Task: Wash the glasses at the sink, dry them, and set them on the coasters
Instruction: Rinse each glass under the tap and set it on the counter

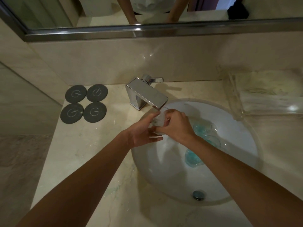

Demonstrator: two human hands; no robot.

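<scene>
A clear glass [158, 120] is held under the chrome tap [147, 95], with water running onto it. My left hand [144, 131] cups the glass from the left, fingers and thumb round it. My right hand [177, 126] grips its right side with curled fingers near the rim. Three more glasses with blue-tinted bases lie in the white sink [172, 174]: one [200, 126] behind my right hand, one [213, 140] beside my wrist, one [192, 157] below my forearm. Several dark round coasters [84, 103] lie bare in a square on the counter, left of the tap.
A folded pale towel on a clear tray [265, 94] sits on the counter at the right. The sink's drain plug [198, 194] is near the front. A mirror [131, 12] with a metal frame runs along the wall above. The marble counter [82, 153] shows water drops.
</scene>
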